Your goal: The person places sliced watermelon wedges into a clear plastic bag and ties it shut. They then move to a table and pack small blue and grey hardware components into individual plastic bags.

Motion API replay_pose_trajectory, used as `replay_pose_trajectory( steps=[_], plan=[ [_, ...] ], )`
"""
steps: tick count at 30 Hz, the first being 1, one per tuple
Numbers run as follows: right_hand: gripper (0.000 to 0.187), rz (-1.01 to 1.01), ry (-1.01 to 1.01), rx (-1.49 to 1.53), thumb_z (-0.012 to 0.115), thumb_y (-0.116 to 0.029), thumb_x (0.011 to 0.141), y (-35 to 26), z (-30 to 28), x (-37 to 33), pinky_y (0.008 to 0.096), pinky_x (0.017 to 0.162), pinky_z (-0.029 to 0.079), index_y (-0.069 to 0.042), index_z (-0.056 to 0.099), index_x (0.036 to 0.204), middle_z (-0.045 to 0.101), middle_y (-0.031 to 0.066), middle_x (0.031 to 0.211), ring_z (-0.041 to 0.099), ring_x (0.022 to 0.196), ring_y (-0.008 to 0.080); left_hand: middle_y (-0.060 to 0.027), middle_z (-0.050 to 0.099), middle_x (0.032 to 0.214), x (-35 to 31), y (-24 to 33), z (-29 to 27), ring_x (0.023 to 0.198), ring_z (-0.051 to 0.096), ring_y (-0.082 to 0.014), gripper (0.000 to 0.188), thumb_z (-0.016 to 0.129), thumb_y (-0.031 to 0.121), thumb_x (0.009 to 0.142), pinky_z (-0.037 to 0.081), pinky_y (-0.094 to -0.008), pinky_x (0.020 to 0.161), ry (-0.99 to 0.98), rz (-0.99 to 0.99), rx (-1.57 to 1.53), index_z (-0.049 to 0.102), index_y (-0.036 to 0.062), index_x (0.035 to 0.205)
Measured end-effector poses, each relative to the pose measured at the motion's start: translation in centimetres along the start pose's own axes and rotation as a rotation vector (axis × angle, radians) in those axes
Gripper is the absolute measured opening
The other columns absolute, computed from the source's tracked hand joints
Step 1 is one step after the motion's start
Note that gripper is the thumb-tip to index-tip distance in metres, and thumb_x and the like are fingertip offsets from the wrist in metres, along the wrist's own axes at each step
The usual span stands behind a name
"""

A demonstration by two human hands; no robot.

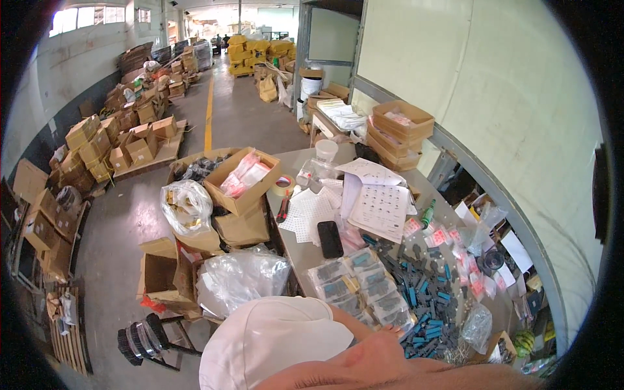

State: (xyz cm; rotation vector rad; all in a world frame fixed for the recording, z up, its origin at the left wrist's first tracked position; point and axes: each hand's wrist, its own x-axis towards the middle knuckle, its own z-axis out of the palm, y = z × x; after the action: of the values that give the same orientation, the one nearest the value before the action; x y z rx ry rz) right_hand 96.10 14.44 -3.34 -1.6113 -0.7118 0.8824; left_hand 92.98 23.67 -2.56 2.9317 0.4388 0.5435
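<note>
carton of pink packets, clear packs of dark parts, obscured grip alongside, cannot tell if clamped

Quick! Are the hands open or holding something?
Left: can't tell; only its forearm shows clearly.
Right: can't tell; fingertips by the bags could be either hand's.

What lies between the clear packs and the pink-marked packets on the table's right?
A strewn spread of black and blue parts, seen in the head view.
</note>
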Motion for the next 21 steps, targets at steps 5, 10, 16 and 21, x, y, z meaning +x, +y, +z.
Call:
replay_pose_trajectory(
  steps=[5,10,16,21],
  plan=[
    [0.018,-0.016,0.006,-0.030,0.054,-0.017,0.078,-1.0,0.4,-0.2,0.0406,0.058,0.040,-0.003,0.054,0.089,0.057,0.0160,0.081,0.051,0.069,0.0338,-0.0018,0.045,0.100,0.1,-0.1,0.2,0.102,0.034,-0.0265,0.022,0.061,0.025,0.060,0.028,-0.0385,0.078,-0.232,-0.027,-0.106,0.067,0.0071,0.071],
    [0.018,-0.025,0.014,-0.056,0.054,-0.017,0.079,-1.7,0.5,-0.1,0.0404,0.060,0.041,-0.003,0.055,0.090,0.057,0.0164,0.082,0.051,0.070,0.0339,-0.0075,0.041,0.102,1.3,-0.5,-1.5,0.095,0.035,-0.0273,0.022,0.059,0.022,0.065,0.029,-0.0407,0.073,-0.116,-0.243,-0.297,0.061,0.0031,0.075],
    [0.018,-0.051,0.010,-0.095,0.054,-0.017,0.079,-2.9,0.8,0.1,0.0402,0.061,0.041,-0.002,0.055,0.091,0.057,0.0169,0.084,0.052,0.071,0.0341,-0.0085,0.037,0.103,3.4,-3.9,-6.4,0.095,0.036,-0.0277,0.017,0.056,0.022,0.070,0.030,-0.0433,0.071,0.035,-0.143,-0.598,0.054,0.0056,0.074],
    [0.019,-0.068,0.013,-0.114,0.054,-0.016,0.080,-3.9,1.2,0.3,0.0400,0.062,0.041,-0.002,0.055,0.092,0.057,0.0173,0.085,0.052,0.073,0.0342,-0.0112,0.043,0.095,0.6,-4.1,-3.4,0.086,0.040,-0.0295,0.019,0.052,0.023,0.075,0.034,-0.0432,0.071,0.106,-0.180,-0.736,0.051,0.0048,0.072]
  ],
)
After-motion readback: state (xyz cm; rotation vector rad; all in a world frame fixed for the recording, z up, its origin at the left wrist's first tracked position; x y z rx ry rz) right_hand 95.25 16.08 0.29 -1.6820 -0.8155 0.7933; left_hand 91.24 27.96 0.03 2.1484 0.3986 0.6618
